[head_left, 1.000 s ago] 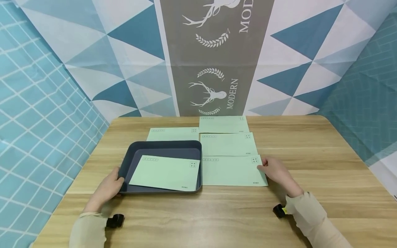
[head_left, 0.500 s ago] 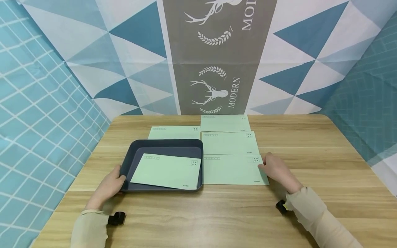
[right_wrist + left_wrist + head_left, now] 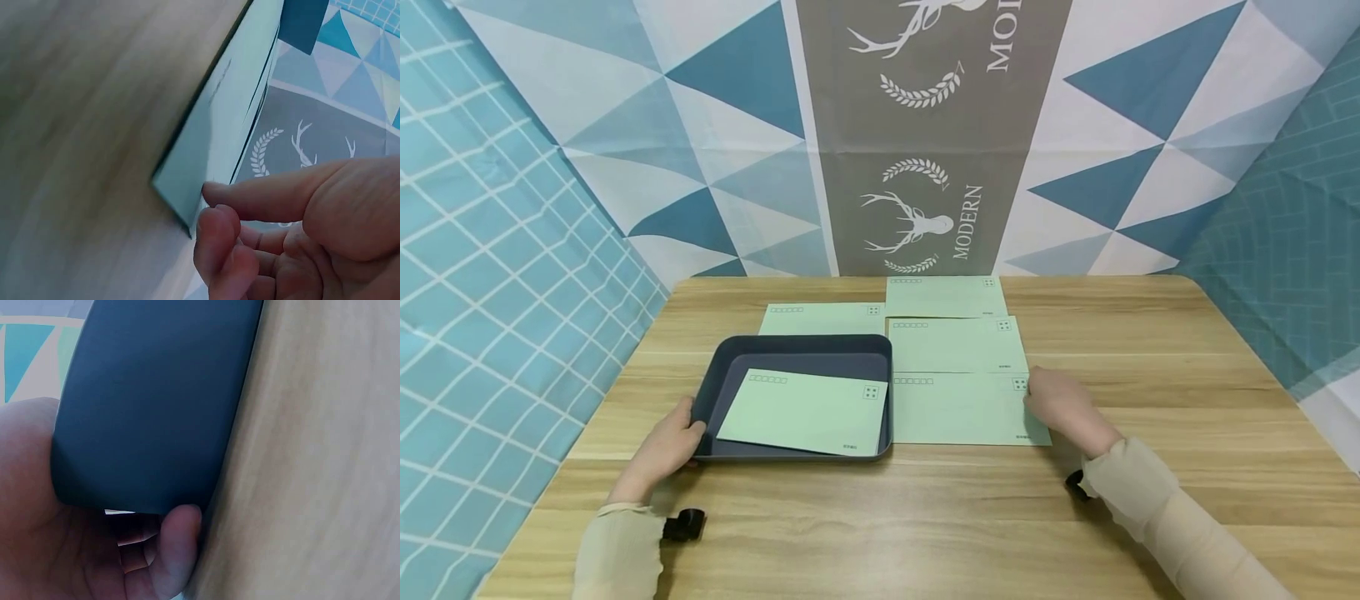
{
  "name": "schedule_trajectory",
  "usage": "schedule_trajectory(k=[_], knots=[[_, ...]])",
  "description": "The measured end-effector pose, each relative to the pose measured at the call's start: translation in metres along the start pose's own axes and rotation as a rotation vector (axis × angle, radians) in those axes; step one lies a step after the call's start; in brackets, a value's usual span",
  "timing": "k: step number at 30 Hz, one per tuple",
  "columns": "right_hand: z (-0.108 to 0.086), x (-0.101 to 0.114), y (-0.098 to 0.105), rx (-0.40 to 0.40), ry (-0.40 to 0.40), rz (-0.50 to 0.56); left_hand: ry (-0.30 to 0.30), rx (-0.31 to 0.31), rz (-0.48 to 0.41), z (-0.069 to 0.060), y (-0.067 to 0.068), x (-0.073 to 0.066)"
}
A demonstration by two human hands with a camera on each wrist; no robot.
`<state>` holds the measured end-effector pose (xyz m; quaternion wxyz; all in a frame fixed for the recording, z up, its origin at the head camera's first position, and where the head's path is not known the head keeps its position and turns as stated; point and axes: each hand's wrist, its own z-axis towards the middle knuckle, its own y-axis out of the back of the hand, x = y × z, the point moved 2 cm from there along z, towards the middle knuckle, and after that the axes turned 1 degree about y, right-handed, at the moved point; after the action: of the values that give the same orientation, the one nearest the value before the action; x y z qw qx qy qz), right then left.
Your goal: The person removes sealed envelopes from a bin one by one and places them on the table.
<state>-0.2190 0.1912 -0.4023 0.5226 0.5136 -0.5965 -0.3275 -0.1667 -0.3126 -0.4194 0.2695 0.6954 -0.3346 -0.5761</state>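
Note:
A dark blue tray (image 3: 797, 457) stands left of centre with a pale green envelope (image 3: 801, 412) lying aslant in it. My left hand (image 3: 664, 442) grips its left side; the left wrist view has the thumb side against the tray wall (image 3: 150, 406) and fingers (image 3: 178, 544) curled at its lower edge. At the right edge of the nearest flat envelope (image 3: 962, 408) is my right hand (image 3: 1063, 408). Seen from the right wrist, thumb and forefinger of that hand (image 3: 300, 225) pinch the edge of the envelope (image 3: 194, 162).
Two more pale green envelopes, one in the middle (image 3: 955, 346) and one at the back (image 3: 945, 297), lie beyond the nearest one. Another envelope (image 3: 823, 318) shows partly behind the tray. The wooden table (image 3: 880, 533) ends at a patterned cloth backdrop (image 3: 917, 125).
My right hand has turned slightly at the envelope's edge, and its thumb shows less in the head view. The left hand and tray keep their places; the head view has shifted a little.

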Motion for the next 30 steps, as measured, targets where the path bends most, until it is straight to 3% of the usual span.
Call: schedule_trajectory(k=[8, 16, 30], knots=[[0.004, 0.012, 0.000, 0.016, -0.012, -0.096, 0.007, 0.006, 0.007, 0.001, 0.000, -0.001], [0.008, 0.040, 0.004, -0.038, 0.090, -0.066, 0.014, 0.013, 0.010, -0.001, 0.001, -0.004], [0.004, 0.117, -0.003, -0.317, 0.357, 0.037, 0.024, 0.033, 0.003, -0.002, 0.002, -0.006]])
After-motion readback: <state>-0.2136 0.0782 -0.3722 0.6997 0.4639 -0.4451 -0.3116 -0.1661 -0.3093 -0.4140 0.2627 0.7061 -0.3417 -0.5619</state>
